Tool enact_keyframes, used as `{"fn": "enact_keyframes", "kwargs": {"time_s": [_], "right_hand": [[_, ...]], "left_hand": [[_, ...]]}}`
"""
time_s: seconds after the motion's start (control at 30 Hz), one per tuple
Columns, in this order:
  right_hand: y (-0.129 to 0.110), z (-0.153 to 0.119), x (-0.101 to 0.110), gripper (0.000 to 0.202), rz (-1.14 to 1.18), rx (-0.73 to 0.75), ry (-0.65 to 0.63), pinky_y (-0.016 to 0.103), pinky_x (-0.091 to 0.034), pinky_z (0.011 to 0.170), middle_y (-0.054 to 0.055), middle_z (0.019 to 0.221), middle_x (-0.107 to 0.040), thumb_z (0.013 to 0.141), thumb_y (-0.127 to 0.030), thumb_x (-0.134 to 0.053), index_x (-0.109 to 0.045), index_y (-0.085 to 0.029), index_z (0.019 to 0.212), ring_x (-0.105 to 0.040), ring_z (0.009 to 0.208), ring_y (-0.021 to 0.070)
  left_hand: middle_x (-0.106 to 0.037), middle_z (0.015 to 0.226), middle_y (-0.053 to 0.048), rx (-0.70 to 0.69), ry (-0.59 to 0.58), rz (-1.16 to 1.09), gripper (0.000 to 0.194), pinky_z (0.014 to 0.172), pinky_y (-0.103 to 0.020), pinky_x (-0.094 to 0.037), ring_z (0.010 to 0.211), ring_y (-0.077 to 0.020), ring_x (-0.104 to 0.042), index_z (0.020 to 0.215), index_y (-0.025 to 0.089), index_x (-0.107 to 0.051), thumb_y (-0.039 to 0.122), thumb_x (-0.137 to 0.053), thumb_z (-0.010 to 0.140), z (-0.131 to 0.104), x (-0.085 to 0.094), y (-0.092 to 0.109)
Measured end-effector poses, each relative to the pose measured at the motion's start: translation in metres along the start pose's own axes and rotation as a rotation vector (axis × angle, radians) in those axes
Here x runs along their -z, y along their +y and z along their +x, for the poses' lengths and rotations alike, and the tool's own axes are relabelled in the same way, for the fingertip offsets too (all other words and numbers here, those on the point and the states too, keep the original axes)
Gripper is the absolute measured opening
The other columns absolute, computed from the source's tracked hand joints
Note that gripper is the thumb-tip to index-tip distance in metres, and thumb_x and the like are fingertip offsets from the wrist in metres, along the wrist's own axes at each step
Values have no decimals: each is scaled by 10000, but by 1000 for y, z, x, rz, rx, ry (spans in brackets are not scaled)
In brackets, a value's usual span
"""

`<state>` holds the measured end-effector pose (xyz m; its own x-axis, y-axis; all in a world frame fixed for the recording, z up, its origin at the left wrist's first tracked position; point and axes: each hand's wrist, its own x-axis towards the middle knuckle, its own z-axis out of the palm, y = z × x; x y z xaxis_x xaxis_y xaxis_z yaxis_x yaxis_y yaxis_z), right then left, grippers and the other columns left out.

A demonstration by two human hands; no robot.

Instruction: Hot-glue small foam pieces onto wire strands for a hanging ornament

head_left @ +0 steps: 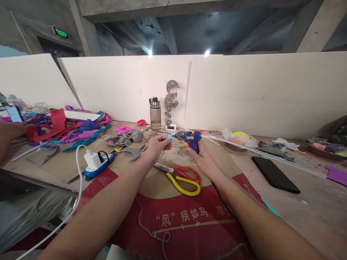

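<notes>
My left hand (pixel 158 147) pinches a small turquoise piece (pixel 170 138) between its fingertips, over the middle of the cardboard. Wrapped round the handle of a blue hot glue gun (pixel 193 140) is my right hand (pixel 202 155). The gun's nozzle points left, close to the turquoise piece; whether they touch I cannot tell. Below both hands lie scissors (pixel 187 179) with one red and one yellow handle. A grey crescent (pixel 132 154) rests left of my left hand, near a ball of grey yarn (pixel 137 135).
A blue power strip (pixel 99 167) with a white plug stands at left, near a heap of coloured fabric (pixel 78 126). Behind are a water bottle (pixel 155 115) and a small clock (pixel 170 127). At right lies a black phone (pixel 275 174). Another person's hand (pixel 12 135) shows far left.
</notes>
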<state>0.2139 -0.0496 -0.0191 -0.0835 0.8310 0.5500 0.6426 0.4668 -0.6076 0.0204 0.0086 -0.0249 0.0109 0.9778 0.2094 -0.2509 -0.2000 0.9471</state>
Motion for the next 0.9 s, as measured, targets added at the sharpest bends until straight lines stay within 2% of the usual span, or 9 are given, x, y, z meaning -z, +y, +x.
{"fn": "enact_keyframes", "kwargs": {"time_s": [0.1, 0.4, 0.9], "right_hand": [[-3, -1, 2, 464, 24, -52, -46, 404, -470, 861, 115, 1117, -643, 888, -381, -475, -446, -186, 1307, -598, 980, 249], [-4, -1, 2, 441, 19, -41, -50, 416, -434, 936, 117, 1184, -630, 887, -368, -475, -461, -195, 1292, -577, 1083, 265], [-9, -1, 5, 436, 41, -26, -69, 401, -442, 914, 125, 1154, -648, 872, -303, -467, -459, -163, 1285, -587, 1063, 271]], "left_hand": [[-627, 632, -11, -6, 0, 6, 433, 634, -285, -517, 576, -111, -583, 702, 123, -637, 429, -859, 491, 0, 0, 0], [-625, 623, -4, -19, -11, 15, 405, 640, -286, -515, 563, -106, -575, 697, 127, -638, 414, -853, 509, -1, -1, 0], [-633, 622, -11, -36, -13, 19, 467, 639, -285, -520, 565, -108, -576, 700, 129, -630, 462, -864, 471, 0, -1, 1]]}}
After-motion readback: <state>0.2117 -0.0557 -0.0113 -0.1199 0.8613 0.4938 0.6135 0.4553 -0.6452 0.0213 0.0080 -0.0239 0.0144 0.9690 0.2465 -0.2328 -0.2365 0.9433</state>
